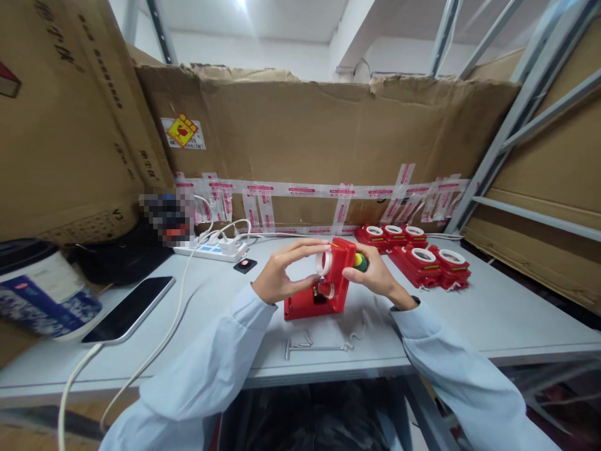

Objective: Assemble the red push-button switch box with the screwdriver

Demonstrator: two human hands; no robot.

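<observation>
A red housing stands opened on the table, its red cover [346,266] tilted upright above the red base [300,306]. My left hand [284,272] curves its thumb and fingers around the white ring [323,262] on the cover's left face. On the other side, my right hand [375,272] grips the cover's edge with the thumb. A green and yellow rounded piece [360,262] shows by that palm; its kind is unclear. Below lie a metal T-handle wrench [319,348], several small screws [307,339] and a thin white strip [360,329].
Several red housings with white rings [424,255] stand at the back right. A phone [131,310], a lidded tub [47,294], a white cable [176,313] and a power strip [220,249] occupy the left. Cardboard [305,138] walls the back, with metal shelf posts [507,119] at right.
</observation>
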